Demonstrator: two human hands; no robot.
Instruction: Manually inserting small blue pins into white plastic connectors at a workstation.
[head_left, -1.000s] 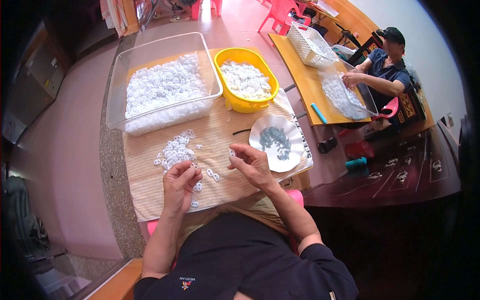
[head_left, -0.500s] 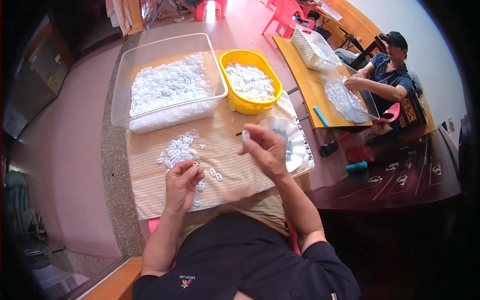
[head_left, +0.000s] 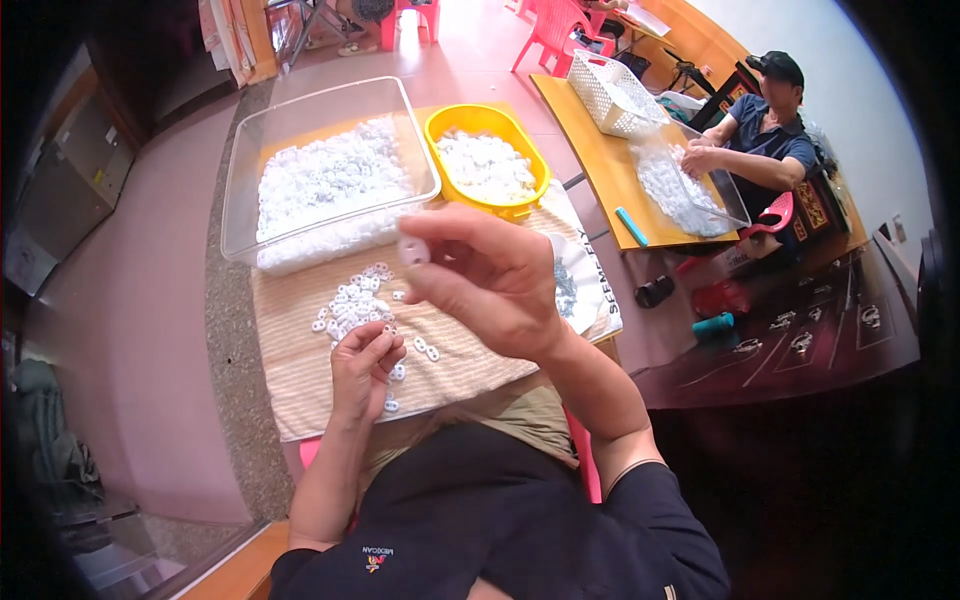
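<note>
My right hand [head_left: 492, 285] is raised above the table, pinching a small white oval plastic piece [head_left: 412, 251] between thumb and forefinger. Lower and to the left, my left hand [head_left: 362, 375] grips another small white piece [head_left: 390, 329] at its fingertips. Just beyond the left hand lies a loose pile of white oval two-hole pieces [head_left: 352, 302]. A pair of single pieces [head_left: 426, 348] rests on the cloth to its right. Partly hidden behind my right hand is a white scalloped bowl [head_left: 600, 288] with small grey pieces in it.
A large clear bin [head_left: 318, 98] heaped with white pieces stands at the back left, beside a yellow tub [head_left: 530, 140] of whitish pieces. Striped cloth [head_left: 300, 385] covers the table. At right, a co-worker [head_left: 770, 135] handles white pieces at another table [head_left: 590, 165].
My right hand has come up and left from beside the bowl, nearer the camera, with the white piece still pinched. My left hand has hardly moved.
</note>
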